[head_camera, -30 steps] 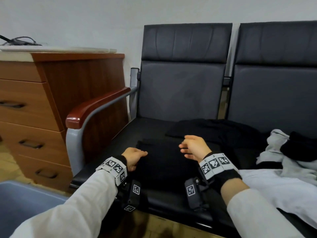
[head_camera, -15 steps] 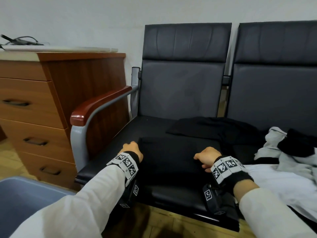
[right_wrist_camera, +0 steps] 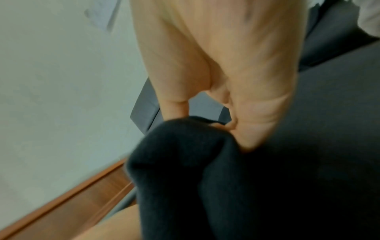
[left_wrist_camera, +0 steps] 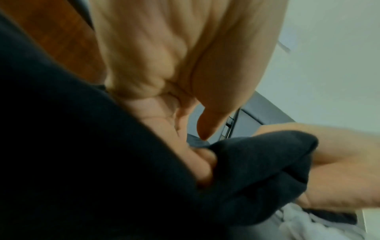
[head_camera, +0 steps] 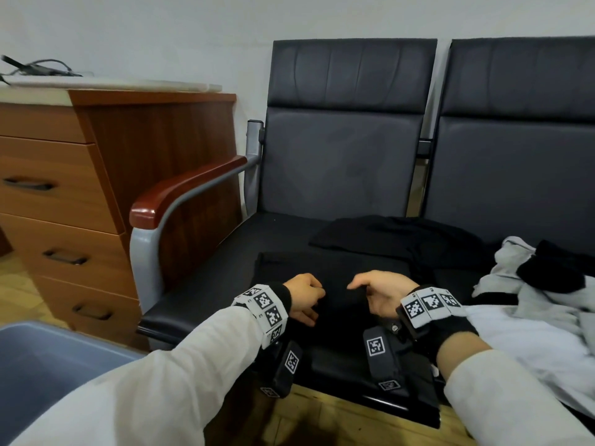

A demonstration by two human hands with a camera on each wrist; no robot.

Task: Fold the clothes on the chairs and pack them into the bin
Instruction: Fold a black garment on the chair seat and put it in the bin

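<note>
A folded black garment (head_camera: 335, 275) lies on the left chair seat (head_camera: 206, 284). My left hand (head_camera: 306, 297) grips its near edge with curled fingers, and the left wrist view shows dark cloth (left_wrist_camera: 246, 170) bunched in them. My right hand (head_camera: 376, 296) pinches the same edge a little to the right; the dark cloth (right_wrist_camera: 185, 154) sits between thumb and fingers in the right wrist view. The two hands are close together at the middle of the garment. The grey-blue bin (head_camera: 42, 365) stands on the floor at the lower left.
Another black garment (head_camera: 402, 236) lies behind on the seat. A grey and white pile of clothes (head_camera: 531, 304) with a black piece covers the right chair. A red-brown armrest (head_camera: 180, 194) and a wooden drawer cabinet (head_camera: 80, 204) stand at the left.
Both hands moved inward from the garment's left and right sides to its middle near edge. They now grip the cloth there.
</note>
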